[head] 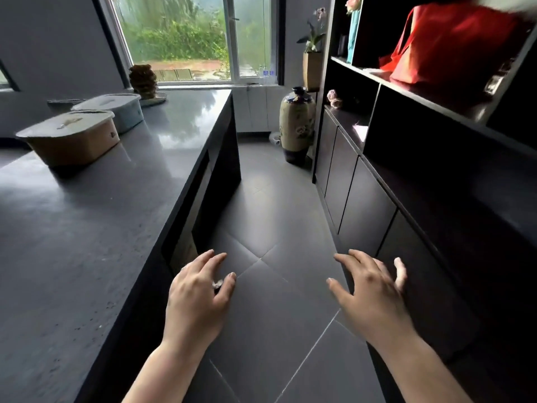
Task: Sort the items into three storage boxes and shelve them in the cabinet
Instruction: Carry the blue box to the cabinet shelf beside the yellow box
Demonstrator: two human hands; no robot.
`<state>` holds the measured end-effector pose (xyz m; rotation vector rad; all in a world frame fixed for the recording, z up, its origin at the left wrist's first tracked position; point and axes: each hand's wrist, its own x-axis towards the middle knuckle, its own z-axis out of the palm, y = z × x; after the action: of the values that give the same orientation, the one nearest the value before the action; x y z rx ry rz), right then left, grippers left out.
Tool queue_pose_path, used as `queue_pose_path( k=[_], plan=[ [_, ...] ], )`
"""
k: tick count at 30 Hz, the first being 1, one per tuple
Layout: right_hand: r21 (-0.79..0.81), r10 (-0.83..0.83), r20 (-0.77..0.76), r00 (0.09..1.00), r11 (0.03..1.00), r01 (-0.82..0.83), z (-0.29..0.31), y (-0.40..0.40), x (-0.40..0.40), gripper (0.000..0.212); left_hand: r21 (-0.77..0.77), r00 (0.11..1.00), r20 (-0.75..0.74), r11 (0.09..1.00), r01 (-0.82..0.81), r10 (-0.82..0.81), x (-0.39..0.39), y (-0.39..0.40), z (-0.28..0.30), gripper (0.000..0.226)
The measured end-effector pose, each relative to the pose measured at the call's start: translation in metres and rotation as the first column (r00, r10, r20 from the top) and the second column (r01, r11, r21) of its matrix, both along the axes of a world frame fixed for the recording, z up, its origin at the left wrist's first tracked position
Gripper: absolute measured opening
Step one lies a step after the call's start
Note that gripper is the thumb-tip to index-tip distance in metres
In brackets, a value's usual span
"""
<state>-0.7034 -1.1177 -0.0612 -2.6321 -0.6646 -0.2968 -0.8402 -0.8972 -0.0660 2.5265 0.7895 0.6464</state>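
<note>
Fingers: left hand [200, 298] and right hand [370, 295] both spread loose and empty, palms down above the tiled floor [270, 286]. Storage boxes: tan lidded box [72, 138] and pale blue lidded box [116, 110], just beside each other, far left on the dark counter [87, 228]. Cabinet [421, 158]: right side, dark, open shelves; red bag [453, 45] on an upper shelf. Floor vase [297, 123]: upright near the cabinet's end.

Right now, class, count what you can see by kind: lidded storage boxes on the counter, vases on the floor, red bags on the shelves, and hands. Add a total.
Lidded storage boxes on the counter: 2, the tan box and the pale blue box
Vases on the floor: 1, the floor vase
Red bags on the shelves: 1, the red bag
Hands: 2, the left hand and the right hand, both holding nothing
Total: 6
</note>
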Motion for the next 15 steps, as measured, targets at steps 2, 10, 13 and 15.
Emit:
queue_pose_path(
  k=[2,10,13,15],
  plan=[
    [0.004,0.044,0.02,0.999,0.999,-0.044,0.005,0.014,0.038,0.043,0.004,1.0,0.006,1.0,-0.016,0.016,0.035,0.01,0.006,0.071],
    [-0.061,0.14,-0.019,0.99,0.988,-0.14,0.012,0.089,0.166,0.043,0.002,0.995,-0.011,0.995,-0.1,0.1,0.154,0.071,0.01,0.066],
    [-0.05,0.147,-0.026,0.989,0.988,-0.148,0.008,0.128,0.212,0.048,0.002,0.991,-0.018,0.991,-0.135,0.135,0.197,0.108,0.003,0.07],
    [-0.071,0.144,-0.026,0.989,0.987,-0.146,0.004,0.158,0.244,0.046,0.011,0.989,-0.018,0.989,-0.146,0.146,0.227,0.139,-0.004,0.07]
  ],
)
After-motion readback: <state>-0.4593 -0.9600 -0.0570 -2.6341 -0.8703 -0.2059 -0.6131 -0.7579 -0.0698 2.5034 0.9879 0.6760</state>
